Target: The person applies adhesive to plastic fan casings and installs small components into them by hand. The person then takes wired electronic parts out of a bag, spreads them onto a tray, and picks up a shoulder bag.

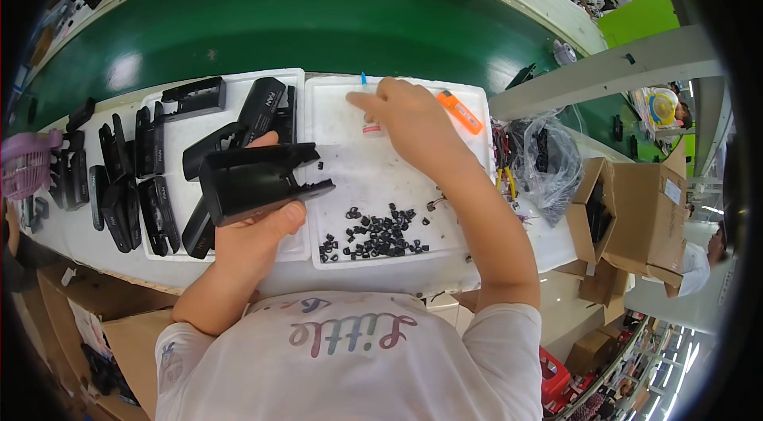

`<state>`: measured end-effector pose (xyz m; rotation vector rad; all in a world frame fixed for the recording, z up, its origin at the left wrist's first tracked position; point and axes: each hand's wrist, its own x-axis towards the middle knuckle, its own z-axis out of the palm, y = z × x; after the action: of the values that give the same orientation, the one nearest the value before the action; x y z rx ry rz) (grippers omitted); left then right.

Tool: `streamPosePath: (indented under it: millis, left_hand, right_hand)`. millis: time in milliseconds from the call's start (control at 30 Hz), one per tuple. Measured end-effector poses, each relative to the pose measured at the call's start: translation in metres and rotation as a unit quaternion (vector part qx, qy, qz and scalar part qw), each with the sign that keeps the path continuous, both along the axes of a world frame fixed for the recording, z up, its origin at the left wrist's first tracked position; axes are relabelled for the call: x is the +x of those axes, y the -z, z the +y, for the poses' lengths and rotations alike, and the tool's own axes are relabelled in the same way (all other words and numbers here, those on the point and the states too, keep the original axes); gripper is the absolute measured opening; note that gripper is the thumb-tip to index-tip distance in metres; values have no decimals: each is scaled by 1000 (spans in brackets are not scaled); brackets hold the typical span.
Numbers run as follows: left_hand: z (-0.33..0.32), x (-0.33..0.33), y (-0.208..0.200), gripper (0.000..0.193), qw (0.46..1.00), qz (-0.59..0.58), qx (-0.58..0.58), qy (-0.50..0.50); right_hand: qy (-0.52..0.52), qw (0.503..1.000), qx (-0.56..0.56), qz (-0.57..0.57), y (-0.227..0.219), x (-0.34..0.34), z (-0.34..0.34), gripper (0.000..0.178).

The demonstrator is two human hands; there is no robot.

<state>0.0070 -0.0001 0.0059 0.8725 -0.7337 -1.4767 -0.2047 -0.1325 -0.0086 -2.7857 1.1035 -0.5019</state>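
My left hand [256, 234] is closed around a black plastic housing [253, 181], holding it tilted above the left white foam tray [300, 115]. The housing's notched open end points right, with a small black piece beside it. Over the right foam tray [397, 192], my right hand [407, 115] is at a small white bottle [371, 129] with a blue tip. Its fingers cross the bottle's middle and appear closed on it, one finger reaching out to the left. Small black plastic parts [380, 235] lie heaped at the tray's near side.
An orange-handled cutter [461, 112] lies right of my hand. More black housings [159, 214] fill the left side. Beyond runs a green conveyor belt [334, 16]. Yellow-handled pliers [505, 179], a clear plastic bag [548, 159] and a cardboard box [645, 214] are at the right.
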Motion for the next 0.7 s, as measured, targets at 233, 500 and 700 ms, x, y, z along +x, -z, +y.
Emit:
streamPosePath:
  millis: [233, 500, 700]
  left_hand:
    - [-1, 2, -5, 94, 997, 15, -72, 38]
    - [-1, -3, -1, 61, 984, 91, -122, 91]
    - [3, -5, 0, 35, 989, 116, -76, 58]
  right_hand:
    - [51, 969, 210, 120, -43, -21, 59, 10]
    - [69, 966, 241, 70, -19, -26, 87, 12]
    - [76, 971, 225, 28, -13, -16, 88, 10]
